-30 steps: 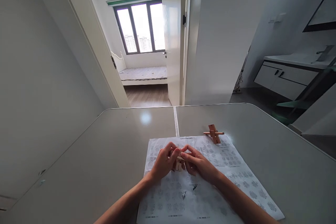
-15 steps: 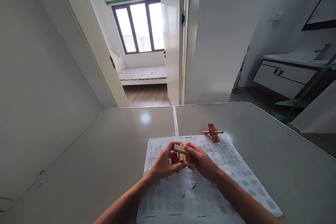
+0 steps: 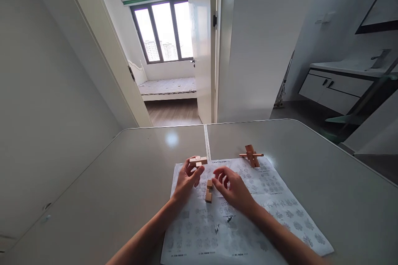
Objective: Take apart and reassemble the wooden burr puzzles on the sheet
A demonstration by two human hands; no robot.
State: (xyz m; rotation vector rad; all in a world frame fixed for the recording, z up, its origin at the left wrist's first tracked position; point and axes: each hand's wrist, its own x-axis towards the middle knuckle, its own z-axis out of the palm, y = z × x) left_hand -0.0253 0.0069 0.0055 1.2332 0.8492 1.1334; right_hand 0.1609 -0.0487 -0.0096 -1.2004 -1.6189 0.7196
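Observation:
My left hand [image 3: 187,180] is closed around light wooden puzzle pieces [image 3: 199,161] that cross each other, held over the back left part of a printed paper sheet [image 3: 199,240]. To its right is my right hand [image 3: 231,186], fingers curled but apart, with nothing visible in them. Between the hands, a notched wooden puzzle piece [image 3: 208,196] shows against the sheet, close to my right fingertips and apart from the held pieces.
A reddish-brown wooden cross-shaped assembly [image 3: 251,155] stands at the sheet's far edge. Two small dark-and-silver bits [image 3: 229,218] lie on the paper. The grey table [image 3: 124,190] has a seam down its middle. Beyond are an open door [image 3: 202,49] and a bed [image 3: 169,87].
My hands have moved apart, the left one up and leftward with the crossed pieces. My right hand has let go, and a notched piece is now separate between them.

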